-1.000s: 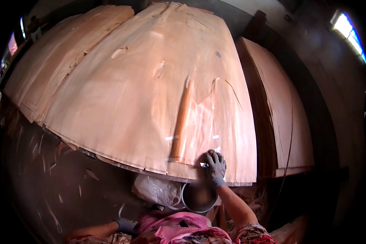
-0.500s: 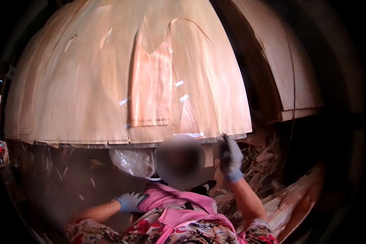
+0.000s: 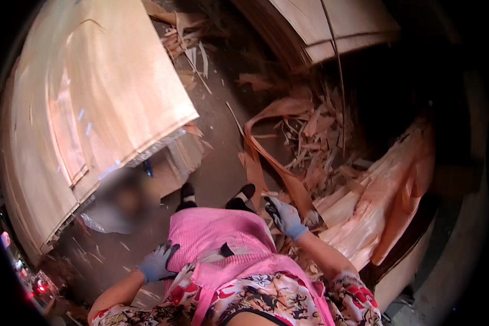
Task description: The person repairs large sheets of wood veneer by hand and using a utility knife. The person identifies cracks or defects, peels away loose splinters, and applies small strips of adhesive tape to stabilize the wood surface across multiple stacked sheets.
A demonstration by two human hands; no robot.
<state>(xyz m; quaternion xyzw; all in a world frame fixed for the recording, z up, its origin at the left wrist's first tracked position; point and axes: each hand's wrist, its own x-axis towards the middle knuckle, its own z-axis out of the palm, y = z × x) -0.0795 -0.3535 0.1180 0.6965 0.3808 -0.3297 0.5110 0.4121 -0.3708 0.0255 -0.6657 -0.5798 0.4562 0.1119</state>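
My left hand [image 3: 158,262], in a grey-blue work glove with dark fingertips, rests against the side of my pink apron [image 3: 220,231]. Its fingers are spread and nothing shows in them. The gloved right hand [image 3: 285,217] hangs to the right of my feet, fingers apart, with no object visible in it. Close beyond it a long curled strip of wood veneer [image 3: 280,168] lies on the floor. To the left spreads a stack of thin veneer sheets [image 3: 114,70], with a narrower veneer piece [image 3: 65,127] and small white tape bits on top. Neither hand touches the stack.
Broken veneer scraps [image 3: 318,127] are heaped on the floor ahead right. Large crumpled veneer sheets [image 3: 386,198] lie at my right. Another veneer stack [image 3: 342,27] stands at the far right, with a thin cord [image 3: 334,54] hanging by it. A blurred round patch covers the near stack's edge.
My view and body have turned right, so the stack now sits at the left. The right hand has left the stack's front edge and lowered beside me. The left hand stays by the apron.
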